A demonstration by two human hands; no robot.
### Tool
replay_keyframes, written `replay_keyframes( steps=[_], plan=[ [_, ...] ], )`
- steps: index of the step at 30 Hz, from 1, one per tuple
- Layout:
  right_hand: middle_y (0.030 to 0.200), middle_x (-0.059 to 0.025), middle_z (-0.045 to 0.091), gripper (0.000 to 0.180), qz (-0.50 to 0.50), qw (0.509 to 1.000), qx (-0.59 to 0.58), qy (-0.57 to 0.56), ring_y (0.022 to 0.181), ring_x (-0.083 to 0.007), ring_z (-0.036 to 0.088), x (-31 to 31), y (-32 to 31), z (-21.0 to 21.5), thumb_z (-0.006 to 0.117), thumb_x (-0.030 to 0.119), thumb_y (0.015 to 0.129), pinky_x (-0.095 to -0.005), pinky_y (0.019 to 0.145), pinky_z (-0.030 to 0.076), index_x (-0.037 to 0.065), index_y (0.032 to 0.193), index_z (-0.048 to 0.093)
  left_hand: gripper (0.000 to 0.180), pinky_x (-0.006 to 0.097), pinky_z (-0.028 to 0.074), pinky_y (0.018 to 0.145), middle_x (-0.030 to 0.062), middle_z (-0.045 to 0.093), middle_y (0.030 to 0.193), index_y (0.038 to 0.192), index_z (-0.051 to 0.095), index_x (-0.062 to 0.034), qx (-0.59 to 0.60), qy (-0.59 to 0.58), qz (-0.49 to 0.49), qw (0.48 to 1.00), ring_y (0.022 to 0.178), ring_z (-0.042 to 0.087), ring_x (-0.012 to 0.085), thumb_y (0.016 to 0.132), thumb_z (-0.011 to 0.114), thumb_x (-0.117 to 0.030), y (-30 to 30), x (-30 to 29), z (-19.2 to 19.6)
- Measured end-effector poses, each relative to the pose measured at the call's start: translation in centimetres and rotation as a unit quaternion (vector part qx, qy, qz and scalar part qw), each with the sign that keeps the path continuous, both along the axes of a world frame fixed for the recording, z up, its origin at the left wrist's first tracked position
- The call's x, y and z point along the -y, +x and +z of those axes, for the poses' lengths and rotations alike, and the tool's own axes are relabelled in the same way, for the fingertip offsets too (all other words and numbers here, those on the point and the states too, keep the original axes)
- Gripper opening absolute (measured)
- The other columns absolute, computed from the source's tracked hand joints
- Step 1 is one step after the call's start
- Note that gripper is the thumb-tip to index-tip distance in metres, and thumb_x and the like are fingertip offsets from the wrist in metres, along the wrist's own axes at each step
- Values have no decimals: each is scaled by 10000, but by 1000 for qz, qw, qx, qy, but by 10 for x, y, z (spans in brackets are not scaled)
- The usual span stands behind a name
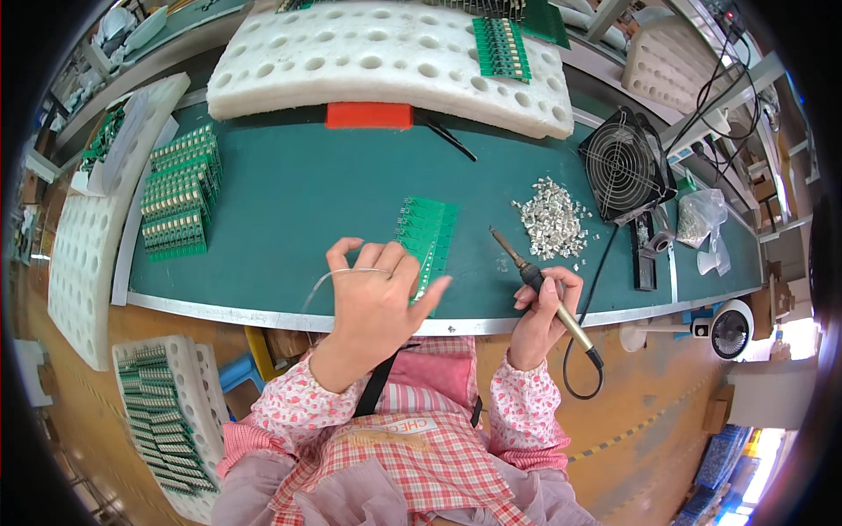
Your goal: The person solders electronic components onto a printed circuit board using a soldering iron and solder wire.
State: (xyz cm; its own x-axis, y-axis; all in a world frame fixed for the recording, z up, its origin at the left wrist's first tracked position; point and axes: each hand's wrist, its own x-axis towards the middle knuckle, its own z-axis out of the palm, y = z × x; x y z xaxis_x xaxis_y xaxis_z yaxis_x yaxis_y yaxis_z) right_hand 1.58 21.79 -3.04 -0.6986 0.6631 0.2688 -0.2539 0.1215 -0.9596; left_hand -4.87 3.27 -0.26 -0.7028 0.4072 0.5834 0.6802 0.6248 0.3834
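My right hand [539, 323] grips a soldering iron [575, 331] by its handle, the tip pointing up and left over the table. My left hand [379, 289] hovers at the near edge of a green circuit board panel [427, 228], fingers curled and thumb stretched to the right. A thin solder wire [326, 279] runs across its fingers and trails down to the left. Part of the panel is hidden by that hand; whether the fingers touch it I cannot tell. Right of the iron's tip lies a pile of small silvery metal parts [553, 219].
Stacked circuit boards [181, 193] stand at the left. Behind are a white foam block [351, 74], a red block [368, 116] and dark tweezers [449, 140]. A black fan [618, 167] and a clear bag [702, 216] stand at the right. The iron's cable [599, 272] crosses the table edge.
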Motion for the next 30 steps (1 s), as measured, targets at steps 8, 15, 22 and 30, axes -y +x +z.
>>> replay_keyframes(
  steps=[8,15,22,30],
  plan=[
    [776,-53,494,121,9,1000,8,-13,596,-80,483,-1,5,2,453,102,916,-212,538,422,11,995,473,336,384,327,764,49,545,841,848,562,-71,48,-143,39,988,749,528,224,664,751,-279,2,-19,4],
    [793,-49,500,122,39,999,-9,-30,615,-76,485,-3,8,3,465,75,910,-212,558,425,8,1012,466,299,365,356,736,38,594,944,946,608,-67,15,-150,15,988,789,554,213,667,707,-111,-3,11,4],
    [793,-44,506,123,31,999,4,-27,625,-74,486,-2,9,5,472,83,911,-210,558,421,8,1009,473,318,366,371,733,39,601,952,983,624,-68,-21,-133,22,991,774,558,222,674,697,-87,-9,11,-1],
    [703,-21,511,113,17,1000,-10,-18,581,-62,501,-2,5,-3,509,44,890,-203,515,412,25,1000,490,131,390,445,695,117,617,861,901,651,-47,3,-48,29,998,783,574,306,778,607,-39,-45,19,15]
  ],
)
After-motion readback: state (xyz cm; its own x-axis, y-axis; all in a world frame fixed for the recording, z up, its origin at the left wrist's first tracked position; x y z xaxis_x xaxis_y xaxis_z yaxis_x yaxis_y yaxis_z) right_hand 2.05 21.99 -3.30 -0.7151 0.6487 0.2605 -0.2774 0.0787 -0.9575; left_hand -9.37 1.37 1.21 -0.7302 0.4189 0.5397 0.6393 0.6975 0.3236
